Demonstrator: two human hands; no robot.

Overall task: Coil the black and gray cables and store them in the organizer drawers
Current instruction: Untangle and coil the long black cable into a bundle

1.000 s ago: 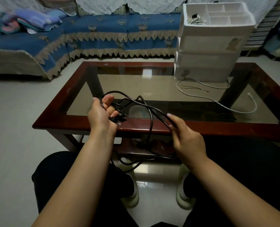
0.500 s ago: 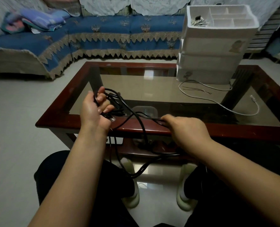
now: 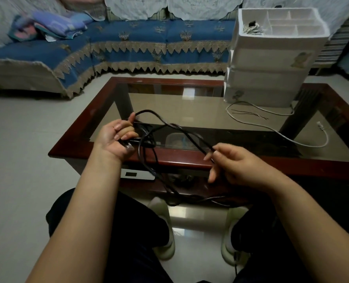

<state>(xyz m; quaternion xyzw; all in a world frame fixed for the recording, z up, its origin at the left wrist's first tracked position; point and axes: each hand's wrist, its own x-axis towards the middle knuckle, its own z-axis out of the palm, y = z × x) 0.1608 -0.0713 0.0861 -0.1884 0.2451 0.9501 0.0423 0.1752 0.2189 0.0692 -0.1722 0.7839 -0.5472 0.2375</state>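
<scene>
Coiling step underway: left hand fingers curled round gathered black cable loops; right hand pinches loose strand. Next: bring strand to bundle. Gray cable on surface, untouched.

Home living room — blue sofa with fringed cover and lace drapes, glass-topped wooden coffee table, folded blankets, pale tiled floor.
</scene>
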